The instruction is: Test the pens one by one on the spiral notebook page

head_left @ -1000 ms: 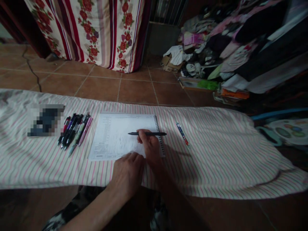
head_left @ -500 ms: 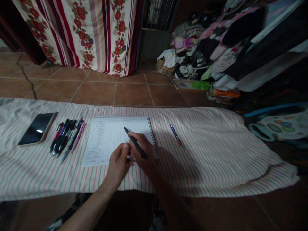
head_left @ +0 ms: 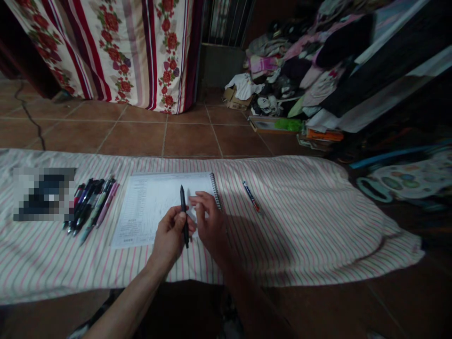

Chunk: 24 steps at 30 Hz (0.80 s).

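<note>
My left hand grips a black pen between thumb and fingers, its tip pointing away from me. Just to the right, my right hand has its fingers apart and nothing in them. Beneath both hands lies a spiral notebook, its black coil on the right side and a printed sheet showing at its left. A patterned pen rests alone on the striped cloth to the right. Left of the notebook, several pens lie side by side in a bunch.
A striped cloth covers the low surface. At its left end a dark, pixelated object lies beside the pens. Beyond are a tiled floor, a flowered curtain, and a heap of clothes. A blue-green patterned item stands at right.
The black pen has passed from my right hand to my left and turned more upright. My right fingers have opened away from it. The whole view has shifted slightly.
</note>
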Motion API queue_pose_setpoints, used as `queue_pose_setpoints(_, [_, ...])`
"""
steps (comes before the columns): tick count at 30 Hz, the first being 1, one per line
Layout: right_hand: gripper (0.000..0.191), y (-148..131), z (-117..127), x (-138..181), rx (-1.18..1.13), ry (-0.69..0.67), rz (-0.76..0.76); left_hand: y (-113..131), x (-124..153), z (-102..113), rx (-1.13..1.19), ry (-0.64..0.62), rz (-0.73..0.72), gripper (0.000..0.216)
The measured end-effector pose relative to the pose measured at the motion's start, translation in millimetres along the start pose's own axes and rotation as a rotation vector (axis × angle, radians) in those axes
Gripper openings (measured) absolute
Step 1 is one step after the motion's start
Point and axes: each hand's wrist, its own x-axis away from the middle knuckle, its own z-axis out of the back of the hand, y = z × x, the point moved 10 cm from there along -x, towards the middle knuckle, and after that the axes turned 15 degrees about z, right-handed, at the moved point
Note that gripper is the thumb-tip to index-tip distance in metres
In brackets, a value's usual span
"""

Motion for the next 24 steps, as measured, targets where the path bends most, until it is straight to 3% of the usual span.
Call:
queue_pose_setpoints(3, [0.034, 33.7, -5.3, 8.7, -0.295, 0.041, -0.303, -4.0, 0.3, -4.7, 0.000, -0.046, 0.020, 0.027])
queue_pose_setpoints(6, [0.039, 43.6, -10.6, 14.3, -0.488, 0.054, -0.455, -10.9, 0.2, -11.9, -0.044, -0.113, 0.044, 0.024])
queue_pose_setpoints(14, [0.036, 33.1, -9.0, 14.6, -0.617, 0.066, -0.508, -14.5, 2.2, -21.4, -0.103, -0.189, 0.075, 0.022])
queue_pose_setpoints(21, [0.028, 50.6, 5.1, 20.4, -0.635, 0.278, -0.582, -19.1, 0.7, -23.8, -0.176, -0.248, 0.109, 0.034])
queue_pose_setpoints(24, [0.031, 51.6, 3.3, 20.3, -0.688, 0.289, -0.611, -22.8, -1.4, -23.0, -0.211, -0.256, 0.105, 0.035])
